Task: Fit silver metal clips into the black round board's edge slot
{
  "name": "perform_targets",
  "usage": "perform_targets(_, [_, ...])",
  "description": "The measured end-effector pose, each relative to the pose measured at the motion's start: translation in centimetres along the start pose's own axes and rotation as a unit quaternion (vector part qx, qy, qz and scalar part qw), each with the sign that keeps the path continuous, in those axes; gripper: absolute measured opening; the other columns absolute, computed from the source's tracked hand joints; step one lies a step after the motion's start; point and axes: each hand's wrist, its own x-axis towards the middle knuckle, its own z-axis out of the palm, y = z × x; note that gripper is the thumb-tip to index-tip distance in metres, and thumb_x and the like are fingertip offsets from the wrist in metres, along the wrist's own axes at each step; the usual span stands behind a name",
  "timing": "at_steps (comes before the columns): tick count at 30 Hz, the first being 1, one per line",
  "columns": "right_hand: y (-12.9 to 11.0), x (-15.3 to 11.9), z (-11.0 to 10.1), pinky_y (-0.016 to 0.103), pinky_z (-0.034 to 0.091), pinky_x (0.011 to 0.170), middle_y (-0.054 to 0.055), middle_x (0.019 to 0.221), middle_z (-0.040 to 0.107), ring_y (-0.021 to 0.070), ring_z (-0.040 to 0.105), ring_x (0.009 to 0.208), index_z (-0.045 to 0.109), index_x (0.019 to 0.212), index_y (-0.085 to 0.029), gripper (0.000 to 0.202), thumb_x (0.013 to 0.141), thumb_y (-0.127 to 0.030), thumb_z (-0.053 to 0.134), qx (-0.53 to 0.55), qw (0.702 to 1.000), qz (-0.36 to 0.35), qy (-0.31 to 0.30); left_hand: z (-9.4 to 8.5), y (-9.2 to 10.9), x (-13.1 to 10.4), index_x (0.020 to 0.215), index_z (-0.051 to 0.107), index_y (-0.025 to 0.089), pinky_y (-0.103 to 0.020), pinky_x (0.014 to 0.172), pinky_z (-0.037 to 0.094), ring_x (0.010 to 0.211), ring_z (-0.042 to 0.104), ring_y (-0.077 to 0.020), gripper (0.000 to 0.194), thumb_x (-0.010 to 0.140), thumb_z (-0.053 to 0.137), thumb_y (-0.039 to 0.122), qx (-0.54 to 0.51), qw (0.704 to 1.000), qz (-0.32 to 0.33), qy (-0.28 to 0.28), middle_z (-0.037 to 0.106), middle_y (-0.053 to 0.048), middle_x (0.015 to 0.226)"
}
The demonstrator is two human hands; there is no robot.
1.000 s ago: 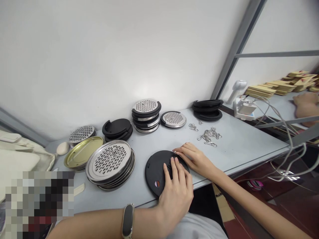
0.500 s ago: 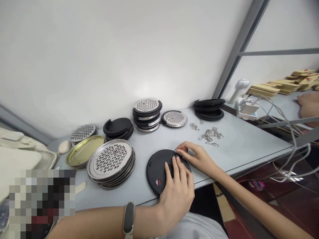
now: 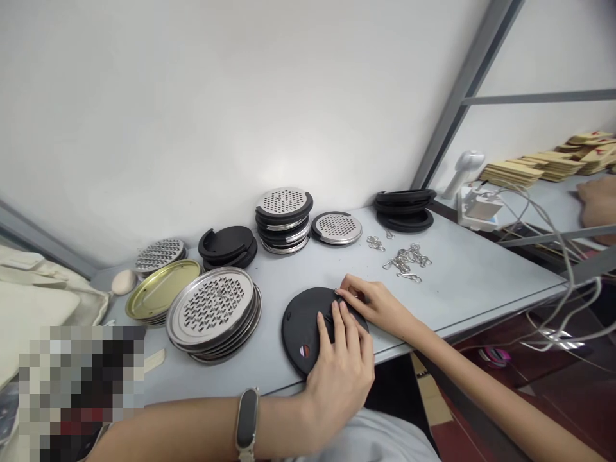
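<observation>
A round black plastic disc (image 3: 301, 324) lies on the table before me, with a small hole showing reddish and white near its lower left. My left hand (image 3: 339, 378) rests flat across its right part, fingers stretched out and apart. At the disc's far edge my right hand (image 3: 368, 298) pinches a small metal hook (image 3: 336, 292), mostly hidden by the fingertips. Several similar S-shaped wire hooks (image 3: 408, 260) lie loose beyond my right hand. Left of the disc stands a stack of round metal grater plates (image 3: 219, 308).
Behind stand a stack of black-rimmed graters (image 3: 283, 221), a single grater (image 3: 337, 228) and black holders (image 3: 404, 212). Gold-coloured plates (image 3: 161, 292) are at left. A metal frame post (image 3: 462, 102), cables (image 3: 553, 231) and another person's hand (image 3: 599, 199) are on the right.
My right hand has shifted slightly left along the disc's far edge, still pinching the hook. My left hand keeps its place on the disc.
</observation>
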Motion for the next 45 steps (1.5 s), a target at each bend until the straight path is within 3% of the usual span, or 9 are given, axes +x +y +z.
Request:
perform_targets(6, [0.06,-0.03,-0.07,0.024,0.042,0.059,0.0,0.068,0.056,0.0139,0.052,0.061,0.052,0.082,-0.021,0.023,0.096,-0.033,0.037,-0.032,0.998,-0.047,-0.002,-0.17,-0.03,-0.01,0.121,0.049,0.003,-0.055,0.096,0.039,0.128,0.036,-0.0383,0.045,0.087,0.041,0.03,0.0,1.0,-0.001,0.0,0.046,-0.027,0.131])
perform_targets(15, [0.37,-0.28,0.16,0.024,0.041,0.058,-0.001,0.065,0.053,0.014,0.051,0.059,0.048,0.083,-0.021,0.02,0.096,-0.031,0.036,-0.044,0.998,-0.041,0.005,-0.2,-0.06,0.02,0.122,0.048,0.004,-0.055,0.096,0.039,0.128,0.036,-0.0379,0.044,0.087,0.04,0.03,0.003,1.0,0.003,-0.008,0.046,-0.027,0.131])
perform_targets(22, [0.25,-0.26,0.14,0.025,0.044,0.061,0.001,0.073,0.059,0.0149,0.056,0.064,0.049,0.095,-0.022,0.016,0.097,-0.03,0.035,-0.03,0.999,-0.045,0.003,-0.11,-0.12,0.02,0.121,0.048,0.003,-0.054,0.096,0.039,0.127,0.037,-0.0384,0.045,0.087,0.04,0.03,0.001,1.0,0.003,-0.003,0.046,-0.027,0.131])
perform_targets(36, [0.65,-0.56,0.46,0.025,0.048,0.061,0.003,0.08,0.063,0.0149,0.061,0.071,0.049,0.088,-0.022,0.017,0.095,-0.035,0.041,0.0,1.0,-0.021,0.009,-0.24,-0.14,0.04,0.121,0.049,0.003,-0.055,0.095,0.039,0.127,0.037,-0.0392,0.045,0.087,0.041,0.031,-0.001,1.0,0.006,0.0,0.047,-0.027,0.13])
perform_targets(45, [0.47,-0.45,0.32,0.027,0.047,0.066,0.004,0.088,0.062,0.0159,0.06,0.075,0.047,0.095,-0.022,0.015,0.097,-0.028,0.033,-0.027,0.998,-0.053,0.011,-0.23,-0.16,0.0,0.121,0.05,0.003,-0.055,0.097,0.038,0.127,0.037,-0.0379,0.045,0.086,0.043,0.031,0.001,1.0,0.004,0.002,0.047,-0.026,0.13])
